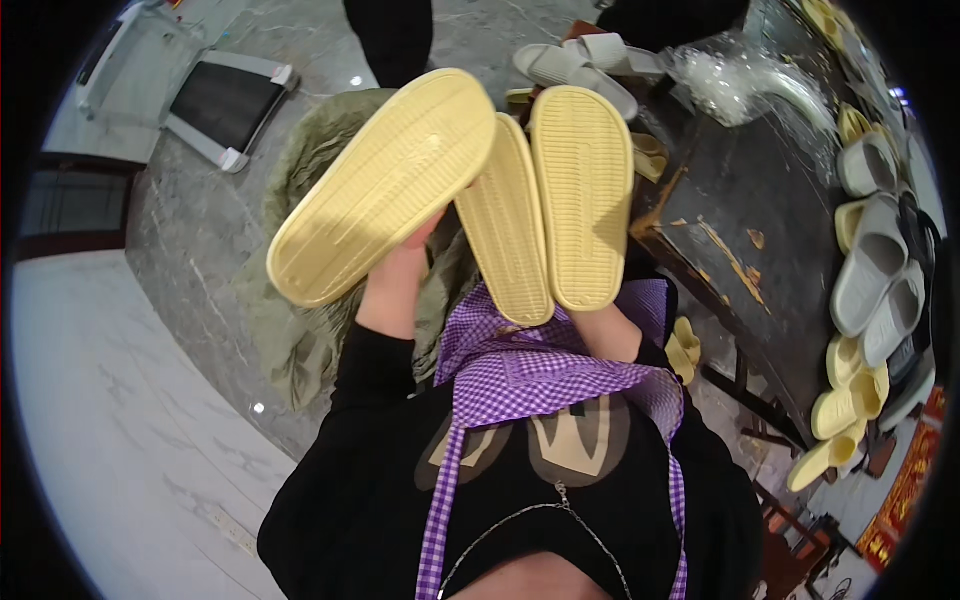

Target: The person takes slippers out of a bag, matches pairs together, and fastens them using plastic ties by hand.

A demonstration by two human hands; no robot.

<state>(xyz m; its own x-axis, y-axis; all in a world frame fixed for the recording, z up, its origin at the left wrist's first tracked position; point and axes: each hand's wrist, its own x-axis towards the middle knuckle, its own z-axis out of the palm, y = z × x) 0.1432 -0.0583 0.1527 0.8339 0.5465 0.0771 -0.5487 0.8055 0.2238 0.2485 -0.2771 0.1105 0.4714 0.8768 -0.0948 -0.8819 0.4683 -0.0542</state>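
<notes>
Left grip (405, 262) clasped one yellow slipper (385, 185), sole up | right grip (590, 318) held a pair (550, 215) together, soles showing | counter (760, 230) right.

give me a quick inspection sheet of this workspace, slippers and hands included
surface: dark worn table at right, top scuffed and chipped
job's things: three yellow slippers held soles up; one in the left hand, two in the right hand, which is mostly hidden
clutter: grey slippers and yellow slippers lined along the table edge, clear plastic bags, olive sack on the floor
hands: both closed on slippers
cables: nothing seen
surroundings: marble floor, treadmill at upper left, another person's dark legs at top
</notes>
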